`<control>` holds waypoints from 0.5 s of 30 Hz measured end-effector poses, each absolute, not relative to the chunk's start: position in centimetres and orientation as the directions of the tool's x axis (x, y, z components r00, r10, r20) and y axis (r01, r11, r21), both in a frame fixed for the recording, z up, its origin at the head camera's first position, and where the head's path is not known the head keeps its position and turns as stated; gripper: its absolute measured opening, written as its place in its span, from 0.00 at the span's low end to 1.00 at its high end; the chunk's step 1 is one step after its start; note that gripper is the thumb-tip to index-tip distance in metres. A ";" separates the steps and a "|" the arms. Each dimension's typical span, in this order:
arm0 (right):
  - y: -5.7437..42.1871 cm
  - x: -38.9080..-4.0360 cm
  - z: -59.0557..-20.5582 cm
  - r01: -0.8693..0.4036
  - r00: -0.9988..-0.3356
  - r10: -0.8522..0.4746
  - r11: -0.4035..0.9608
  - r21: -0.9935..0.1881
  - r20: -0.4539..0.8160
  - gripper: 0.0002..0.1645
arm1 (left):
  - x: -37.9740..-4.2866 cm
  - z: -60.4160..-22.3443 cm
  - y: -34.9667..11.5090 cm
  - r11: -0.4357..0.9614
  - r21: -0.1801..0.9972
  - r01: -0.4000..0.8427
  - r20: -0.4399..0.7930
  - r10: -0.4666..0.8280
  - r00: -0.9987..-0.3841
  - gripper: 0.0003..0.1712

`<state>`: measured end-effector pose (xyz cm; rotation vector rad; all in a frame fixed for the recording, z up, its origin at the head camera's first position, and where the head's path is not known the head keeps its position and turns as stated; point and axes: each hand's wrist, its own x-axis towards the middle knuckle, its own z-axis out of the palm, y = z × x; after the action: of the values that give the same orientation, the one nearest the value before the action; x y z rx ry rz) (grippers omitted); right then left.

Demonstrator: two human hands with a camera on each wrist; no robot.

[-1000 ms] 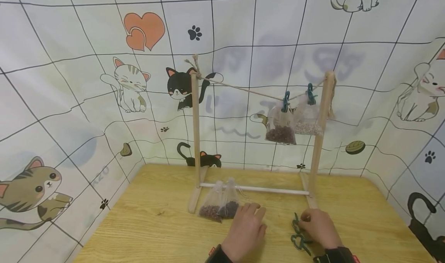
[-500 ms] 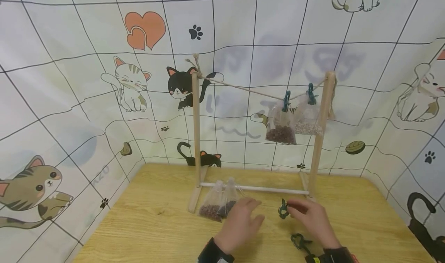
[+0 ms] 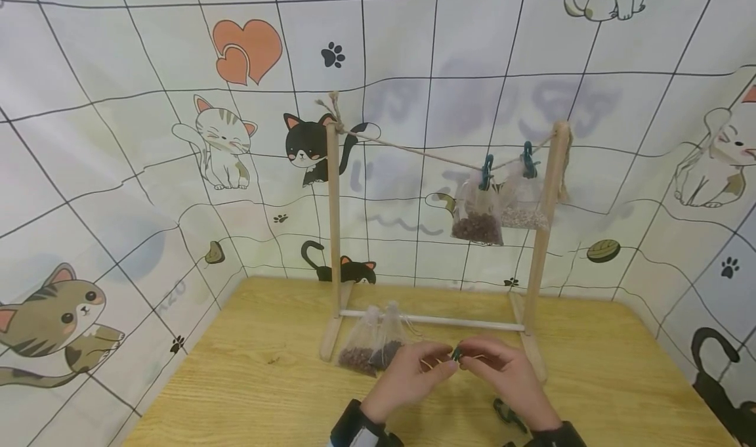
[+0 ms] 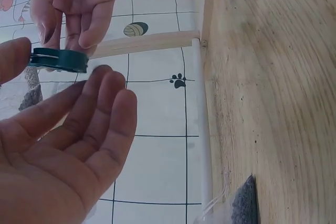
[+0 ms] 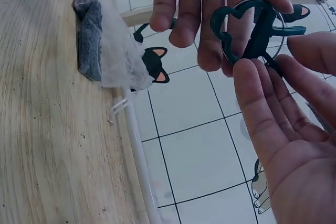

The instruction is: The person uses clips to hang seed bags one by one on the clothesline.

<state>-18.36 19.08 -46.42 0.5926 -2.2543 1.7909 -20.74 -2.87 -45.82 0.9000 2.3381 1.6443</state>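
Observation:
In the head view my left hand (image 3: pixel 407 376) and right hand (image 3: pixel 509 376) meet over the table, fingertips around a small dark green plant clip (image 3: pixel 457 355). Seen from the right wrist, the clip (image 5: pixel 257 38) has a lobed, rounded loop and two handles. The right hand (image 5: pixel 299 124) pinches it from below, while the thumb and index finger of the left hand (image 5: pixel 210 9) are at its other side. Another green plant clip (image 3: pixel 508 415) lies on the table beneath the right hand, partly covered. Left of the hands sit two sheer pouches, one with reddish-brown contents (image 3: pixel 357 358), one dark (image 3: pixel 386 352).
Behind the hands stands a wooden frame (image 3: pixel 333 224) with a sagging string (image 3: pixel 413 150). Two filled sheer pouches, brown (image 3: pixel 476 224) and pale (image 3: pixel 522 216), hang there from green clips. A white rod (image 3: pixel 461 322) joins the frame's feet. Cat-print cloth surrounds the table (image 3: pixel 254 368).
My right hand has lifted one plant clip off the table and carried it left to the left hand. The left hand has turned toward it, and both now hold the clip.

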 end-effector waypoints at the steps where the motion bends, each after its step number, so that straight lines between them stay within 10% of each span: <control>1: 19.1 -18.4 -46.5 -0.438 -0.894 -0.194 0.175 -0.882 0.405 0.14 | -20.7 -45.8 -2.9 0.215 0.897 0.387 0.217 0.549 -0.807 0.23; 15: 19.6 -18.3 -46.0 -0.544 -0.830 -0.266 0.187 -0.818 0.491 0.24 | -20.7 -46.2 -2.8 0.245 0.802 0.544 0.381 0.492 -0.783 0.19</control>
<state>-18.25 19.57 -46.02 0.7779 -2.2245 1.6928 -20.75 -2.83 -46.16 1.0487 2.5178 1.6574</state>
